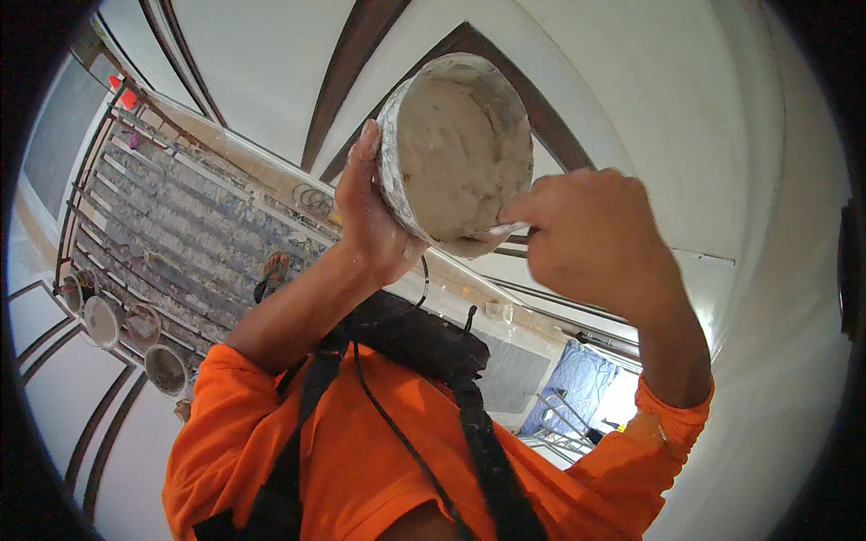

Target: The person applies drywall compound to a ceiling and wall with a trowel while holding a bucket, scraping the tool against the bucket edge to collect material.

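A round, plaster-smeared container [460,135] of thick beige paste is held up and tilted toward the camera in the upper middle. My left hand [374,212] grips its left side and underside, fingers smudged with pale paste. My right hand [595,234], at the container's lower right, is closed round a tool [510,230], probably a scraper, whose end reaches into the paste at the rim; most of it is hidden.
Below is a plaster-spattered slatted platform [180,207] with railings, and a sandalled foot [273,270] on it. Several buckets [167,368] line its left edge. White panelled walls [686,117] curve around. A blue sheet [573,388] and metal frames are at lower right.
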Available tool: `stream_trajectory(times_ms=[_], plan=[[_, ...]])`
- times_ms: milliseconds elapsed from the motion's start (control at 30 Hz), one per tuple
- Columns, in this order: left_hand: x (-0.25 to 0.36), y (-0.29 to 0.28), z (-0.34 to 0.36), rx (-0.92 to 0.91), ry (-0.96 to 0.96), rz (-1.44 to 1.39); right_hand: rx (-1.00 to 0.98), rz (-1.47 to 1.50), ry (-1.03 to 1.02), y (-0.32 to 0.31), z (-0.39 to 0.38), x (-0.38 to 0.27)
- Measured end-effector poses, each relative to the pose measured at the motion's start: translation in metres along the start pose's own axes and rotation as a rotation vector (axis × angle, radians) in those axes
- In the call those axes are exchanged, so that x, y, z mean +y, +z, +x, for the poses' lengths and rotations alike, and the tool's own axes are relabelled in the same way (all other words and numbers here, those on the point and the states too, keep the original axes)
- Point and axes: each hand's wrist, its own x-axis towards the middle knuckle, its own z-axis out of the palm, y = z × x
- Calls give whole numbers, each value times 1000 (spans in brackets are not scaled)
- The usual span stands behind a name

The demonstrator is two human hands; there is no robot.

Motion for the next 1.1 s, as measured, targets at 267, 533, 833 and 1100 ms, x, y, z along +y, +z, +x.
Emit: stream_trajectory(times_ms=[267, 533, 833, 1100], plan=[[11, -6, 0, -24, -58, -121, 156, 192, -113, 16, 12, 2], [8, -1, -6, 34, 18, -17, -28, -140, 18, -1, 19, -5], [-8, -21, 0, 216, 170, 169, -538, 691, -72, -3, 60, 11], [0, 0, -18, 149, 139, 48, -424, 1978, -117, 93, 49, 71]])
